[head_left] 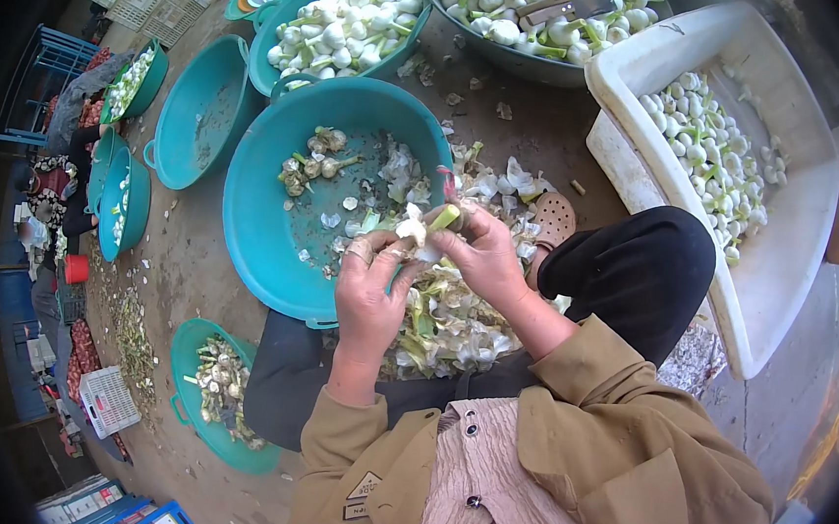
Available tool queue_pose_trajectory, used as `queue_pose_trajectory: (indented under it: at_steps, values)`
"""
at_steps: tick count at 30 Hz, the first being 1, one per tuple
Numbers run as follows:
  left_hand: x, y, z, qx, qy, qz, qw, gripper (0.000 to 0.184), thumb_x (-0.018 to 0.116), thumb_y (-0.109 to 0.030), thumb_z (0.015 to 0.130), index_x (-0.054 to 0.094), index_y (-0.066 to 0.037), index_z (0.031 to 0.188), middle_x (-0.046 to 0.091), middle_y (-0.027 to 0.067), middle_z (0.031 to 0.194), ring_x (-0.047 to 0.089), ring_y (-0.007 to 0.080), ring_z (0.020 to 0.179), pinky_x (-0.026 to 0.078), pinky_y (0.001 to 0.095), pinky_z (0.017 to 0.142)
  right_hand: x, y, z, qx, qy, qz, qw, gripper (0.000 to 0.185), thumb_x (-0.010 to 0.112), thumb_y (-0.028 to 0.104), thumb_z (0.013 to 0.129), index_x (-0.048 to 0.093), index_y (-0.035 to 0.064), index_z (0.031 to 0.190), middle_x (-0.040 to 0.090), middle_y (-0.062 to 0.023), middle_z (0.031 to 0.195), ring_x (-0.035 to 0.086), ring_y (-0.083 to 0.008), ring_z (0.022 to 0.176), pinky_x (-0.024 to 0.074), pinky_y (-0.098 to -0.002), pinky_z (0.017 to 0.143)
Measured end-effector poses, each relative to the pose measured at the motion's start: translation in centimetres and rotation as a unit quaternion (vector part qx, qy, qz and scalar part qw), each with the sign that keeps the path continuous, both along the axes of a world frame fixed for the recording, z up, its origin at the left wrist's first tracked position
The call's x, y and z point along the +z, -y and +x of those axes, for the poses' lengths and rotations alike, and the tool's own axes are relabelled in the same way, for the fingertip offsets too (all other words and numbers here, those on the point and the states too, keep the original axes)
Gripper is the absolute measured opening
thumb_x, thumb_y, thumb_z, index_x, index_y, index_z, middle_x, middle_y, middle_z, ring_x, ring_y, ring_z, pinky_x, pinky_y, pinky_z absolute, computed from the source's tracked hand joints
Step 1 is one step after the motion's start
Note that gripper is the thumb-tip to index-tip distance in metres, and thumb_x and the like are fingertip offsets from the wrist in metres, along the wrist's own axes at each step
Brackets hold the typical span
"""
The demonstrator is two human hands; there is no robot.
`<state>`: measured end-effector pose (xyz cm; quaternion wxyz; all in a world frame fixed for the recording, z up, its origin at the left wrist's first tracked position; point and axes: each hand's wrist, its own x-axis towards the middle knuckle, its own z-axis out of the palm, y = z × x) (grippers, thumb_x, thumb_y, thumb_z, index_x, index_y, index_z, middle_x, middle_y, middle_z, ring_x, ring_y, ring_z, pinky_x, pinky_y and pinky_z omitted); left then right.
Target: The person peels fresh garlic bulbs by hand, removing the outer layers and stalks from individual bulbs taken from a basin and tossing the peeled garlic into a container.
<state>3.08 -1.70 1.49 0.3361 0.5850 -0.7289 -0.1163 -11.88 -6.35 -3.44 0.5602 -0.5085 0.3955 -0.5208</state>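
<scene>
A garlic bulb [412, 226] with a short green stem is between my two hands, above the right side of a large teal basin [254, 239]. The fingers of my left hand [372, 278] are closed on the bulb's pale skin. My right hand [484, 252] pinches the bulb near its stem, and a small pink-red piece sticks up beside these fingers. Unpeeled garlic [324, 163] and loose skins lie in the basin. Below my hands is a heap of peeled-off skins [455, 314].
A white tub [811, 165] of peeled garlic stands at the right. Two basins of garlic [345, 25] [524, 63] are at the top. An empty teal basin [200, 112] and a green basin [247, 455] of unpeeled garlic are left. People [51, 184] sit at far left.
</scene>
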Motion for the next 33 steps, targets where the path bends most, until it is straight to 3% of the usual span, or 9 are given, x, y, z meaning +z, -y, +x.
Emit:
queue_pose_trajectory:
  at_steps: [5,10,16,19,21,22,24,28,33]
  values:
    - [-0.5,0.4,0.0,0.002,0.017,0.023,1.0,0.02,0.071,-0.007,0.071,0.059,-0.001,0.085,0.057,0.0116,0.095,0.056,0.0288,0.085,0.046,0.037,0.07,-0.3,0.0,-0.1,-0.014,-0.067,-0.107,0.992,0.017,0.068,0.007,0.075,0.063,0.0029,0.091,0.057,-0.0045,0.077,0.056,-0.0125,0.068,0.045,-0.026,0.065]
    - [-0.7,-0.7,0.7,-0.076,0.091,-0.001,0.993,0.021,0.07,-0.011,0.071,0.054,-0.002,0.083,0.056,0.0102,0.092,0.057,0.0291,0.076,0.046,0.0382,0.066,-1.6,0.9,-0.1,-0.078,0.103,0.175,0.976,0.024,0.069,0.016,0.079,0.059,-0.001,0.092,0.061,-0.0033,0.079,0.055,-0.0085,0.07,0.0456,-0.0254,0.063]
    - [-3.9,-3.5,9.1,-0.008,0.327,0.31,0.893,0.008,0.053,-0.011,0.082,0.056,-0.004,0.082,0.058,0.0151,0.087,0.059,0.032,0.077,0.046,0.0427,0.066,-4.0,2.8,-1.6,-0.169,0.136,0.219,0.951,0.043,0.054,0.045,0.088,0.056,0.0026,0.096,0.061,-0.0047,0.083,0.057,-0.0123,0.071,0.0457,-0.0252,0.065]
    - [-7.7,-3.0,15.0,0.038,0.334,0.321,0.885,0.009,0.052,-0.011,0.082,0.056,-0.003,0.082,0.059,0.017,0.085,0.059,0.0361,0.077,0.046,0.0452,0.067,1.2,2.9,-2.3,-0.144,0.473,0.365,0.789,0.048,0.054,0.05,0.086,0.055,0.0039,0.1,0.061,-0.0073,0.093,0.057,-0.0163,0.078,0.0483,-0.03,0.066]
    - [-8.7,0.2,16.5,0.081,0.294,0.372,0.877,0.011,0.049,-0.008,0.082,0.057,-0.003,0.086,0.058,0.0181,0.091,0.058,0.0377,0.082,0.046,0.0462,0.071,1.3,3.9,-5.9,0.088,0.768,0.144,0.618,0.037,0.068,0.021,0.078,0.05,-0.0007,0.102,0.054,-0.0056,0.093,0.054,-0.0127,0.079,0.0448,-0.0245,0.069]
    - [-10.3,1.4,17.8,0.117,0.277,0.347,0.888,0.013,0.048,-0.008,0.082,0.058,-0.003,0.09,0.057,0.0191,0.093,0.057,0.0376,0.085,0.045,0.0461,0.073,3.0,4.8,-7.0,0.06,0.786,0.046,0.613,0.038,0.068,0.014,0.077,0.049,-0.0015,0.105,0.052,-0.0045,0.091,0.053,-0.0124,0.079,0.0448,-0.0245,0.068]
    - [-13.6,4.2,20.0,0.156,0.257,0.322,0.898,0.016,0.047,-0.008,0.083,0.058,-0.004,0.093,0.056,0.0201,0.095,0.056,0.0376,0.089,0.045,0.046,0.076,5.1,5.0,-7.3,-0.014,0.759,0.077,0.646,0.04,0.064,0.026,0.082,0.048,0.0003,0.109,0.054,-0.004,0.094,0.054,-0.0137,0.082,0.0451,-0.0266,0.071]
    - [-17.7,11.5,24.0,0.272,0.184,0.268,0.906,0.022,0.049,-0.009,0.082,0.056,-0.005,0.103,0.055,0.0186,0.101,0.054,0.0368,0.096,0.044,0.0441,0.08,1.0,3.1,-1.3,0.028,0.401,0.27,0.875,0.036,0.047,0.042,0.091,0.05,0.0105,0.109,0.056,-0.0045,0.095,0.053,-0.0153,0.085,0.0428,-0.0261,0.071]
    - [-25.7,18.7,31.3,0.426,0.094,0.29,0.852,0.032,0.055,-0.015,0.083,0.052,-0.004,0.113,0.054,0.0186,0.111,0.053,0.037,0.1,0.043,0.0432,0.084,-3.6,2.5,2.6,0.028,0.305,0.37,0.877,0.029,0.055,0.031,0.09,0.056,0.0073,0.107,0.056,-0.0024,0.086,0.05,-0.0095,0.074,0.0397,-0.0226,0.063]
